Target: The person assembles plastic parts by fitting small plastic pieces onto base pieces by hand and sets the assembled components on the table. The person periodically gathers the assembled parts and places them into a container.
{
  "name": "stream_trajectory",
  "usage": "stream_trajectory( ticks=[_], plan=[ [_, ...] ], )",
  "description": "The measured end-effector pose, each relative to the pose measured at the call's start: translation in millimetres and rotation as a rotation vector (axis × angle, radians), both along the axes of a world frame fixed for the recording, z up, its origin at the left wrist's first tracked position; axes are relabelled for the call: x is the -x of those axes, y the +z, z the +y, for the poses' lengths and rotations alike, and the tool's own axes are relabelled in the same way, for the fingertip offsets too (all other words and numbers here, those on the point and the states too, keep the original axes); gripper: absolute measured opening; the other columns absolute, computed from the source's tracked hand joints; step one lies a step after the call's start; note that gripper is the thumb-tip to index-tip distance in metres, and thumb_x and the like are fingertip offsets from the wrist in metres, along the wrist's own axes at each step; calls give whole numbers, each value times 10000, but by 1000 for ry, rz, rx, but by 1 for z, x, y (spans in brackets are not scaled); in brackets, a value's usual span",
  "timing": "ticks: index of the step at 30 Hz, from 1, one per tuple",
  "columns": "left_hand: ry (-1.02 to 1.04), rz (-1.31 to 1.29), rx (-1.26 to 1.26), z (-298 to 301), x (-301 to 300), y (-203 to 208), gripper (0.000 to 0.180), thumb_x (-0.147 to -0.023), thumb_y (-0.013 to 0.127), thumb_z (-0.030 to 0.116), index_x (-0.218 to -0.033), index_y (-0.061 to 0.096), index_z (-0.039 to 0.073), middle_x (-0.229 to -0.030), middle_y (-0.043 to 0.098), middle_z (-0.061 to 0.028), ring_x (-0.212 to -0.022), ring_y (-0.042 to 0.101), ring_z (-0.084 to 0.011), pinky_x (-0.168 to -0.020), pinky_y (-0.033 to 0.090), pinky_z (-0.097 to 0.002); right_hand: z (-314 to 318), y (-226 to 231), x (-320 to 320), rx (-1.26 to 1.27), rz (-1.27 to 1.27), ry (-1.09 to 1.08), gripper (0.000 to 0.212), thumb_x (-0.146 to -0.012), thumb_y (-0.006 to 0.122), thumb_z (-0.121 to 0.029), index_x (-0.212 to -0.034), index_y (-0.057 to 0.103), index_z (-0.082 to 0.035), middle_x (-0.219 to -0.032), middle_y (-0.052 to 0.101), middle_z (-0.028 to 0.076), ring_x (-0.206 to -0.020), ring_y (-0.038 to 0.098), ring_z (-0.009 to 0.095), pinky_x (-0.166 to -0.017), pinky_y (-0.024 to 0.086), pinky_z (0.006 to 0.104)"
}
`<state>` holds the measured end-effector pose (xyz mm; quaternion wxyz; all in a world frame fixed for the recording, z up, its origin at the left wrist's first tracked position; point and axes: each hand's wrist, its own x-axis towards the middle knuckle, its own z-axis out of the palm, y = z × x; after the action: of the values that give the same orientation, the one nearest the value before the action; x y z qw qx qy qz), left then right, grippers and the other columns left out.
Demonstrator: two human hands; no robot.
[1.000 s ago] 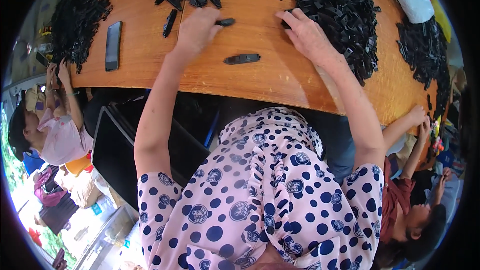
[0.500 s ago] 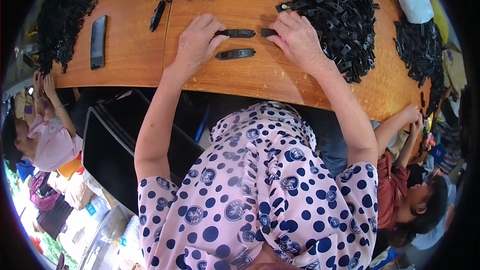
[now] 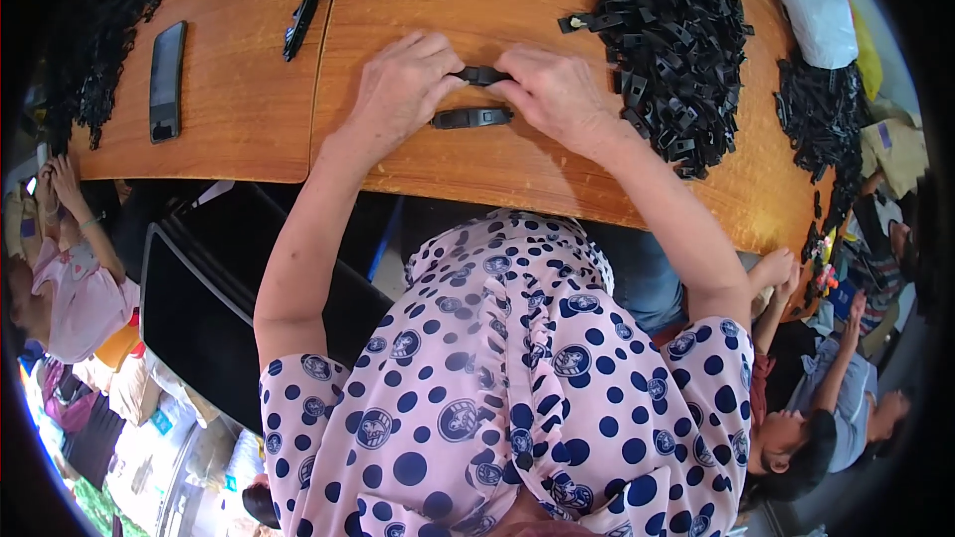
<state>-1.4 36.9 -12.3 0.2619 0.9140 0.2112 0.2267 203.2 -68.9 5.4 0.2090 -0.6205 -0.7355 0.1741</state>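
A dark phone (image 3: pixel 167 80) lies left on the wooden table (image 3: pixel 249 119).

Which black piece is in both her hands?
The small black piece pinched between the left hand and right hand. The similar piece just below lies loose on the table.

table (image 3: pixel 249 129): orange-brown wood | plastic parts (image 3: pixel 676 50) far right: black | phone (image 3: pixel 166 80) far left: black | blouse (image 3: pixel 497 388) near: pink, navy polka dots

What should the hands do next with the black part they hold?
Probably press the black part together: left hand and right hand both pinch its ends above the table, with a similar piece lying just below.
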Motion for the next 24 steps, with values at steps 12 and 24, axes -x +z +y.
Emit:
stream_trajectory(
  ticks=[12, 24],
  plan=[
    [522, -137, -252, 33, 63, 3, 306, -834, 787, 210, -1045, 660, 29, -996, 632, -119, -933, 627, -300, -782, 515, -376, 24, 21, -73, -347, -798, 111, 308, -835, 614, -95, -1139, 640, -136, -1045, 596, 40, -1025, 559, 224, -871, 445, 340],
    [501, 81, -133, 23, 54, -8, 139, -839, 703, 98, -952, 625, 78, -943, 630, -97, -891, 629, -314, -743, 510, -398, -7, -13, -59, 79, 201, -125, 209, -998, 542, -165, -1179, 633, -117, -971, 705, 172, -938, 668, 369, -810, 521, 445]
  ],
)
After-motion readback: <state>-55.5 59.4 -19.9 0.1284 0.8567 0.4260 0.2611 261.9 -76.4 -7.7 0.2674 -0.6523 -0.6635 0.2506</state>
